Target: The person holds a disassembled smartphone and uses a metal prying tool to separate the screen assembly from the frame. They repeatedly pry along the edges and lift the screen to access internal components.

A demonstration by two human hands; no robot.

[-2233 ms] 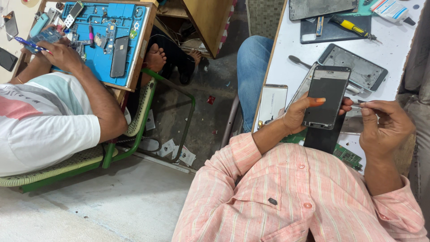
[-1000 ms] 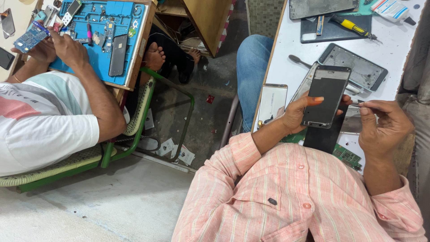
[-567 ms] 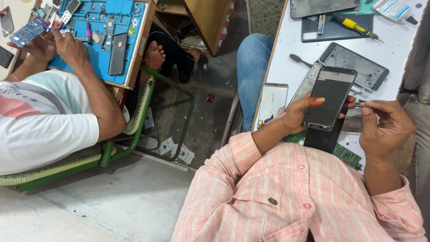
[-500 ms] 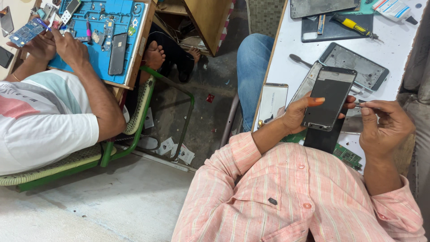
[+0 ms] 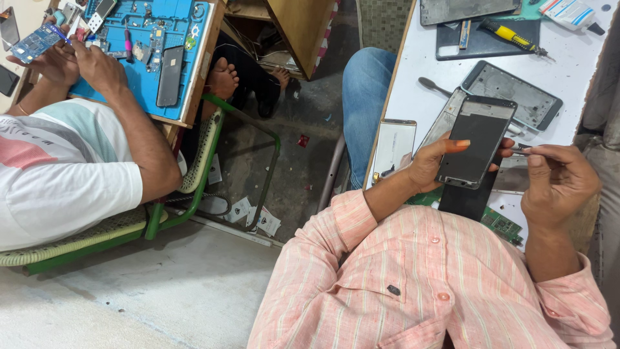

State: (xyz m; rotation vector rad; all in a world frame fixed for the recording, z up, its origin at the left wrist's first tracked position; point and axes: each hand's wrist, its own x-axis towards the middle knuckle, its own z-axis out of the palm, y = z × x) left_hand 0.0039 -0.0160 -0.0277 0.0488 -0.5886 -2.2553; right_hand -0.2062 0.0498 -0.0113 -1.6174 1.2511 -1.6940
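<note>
My left hand (image 5: 429,165) grips a dark phone (image 5: 478,139) by its left edge and lower end, holding it up over the white table (image 5: 413,90), screen side toward me. My right hand (image 5: 558,181) is closed around a thin metal tool (image 5: 520,151) whose tip touches the phone's right edge. Under the phone lie a black panel (image 5: 466,201) and a green circuit board (image 5: 500,225). A phone frame (image 5: 513,95) lies just beyond.
A white screen panel (image 5: 394,145) rests at the table's near left edge. A yellow-handled screwdriver (image 5: 507,33) lies on a dark mat at the far end. At left, a co-worker's hands (image 5: 77,61) hold a small board over a blue mat (image 5: 155,45); a green chair (image 5: 194,168) stands between us.
The phone in my left hand has shifted slightly down and tilted; my right hand stays at its edge. The co-worker lifted a small board toward the far corner of the blue mat.
</note>
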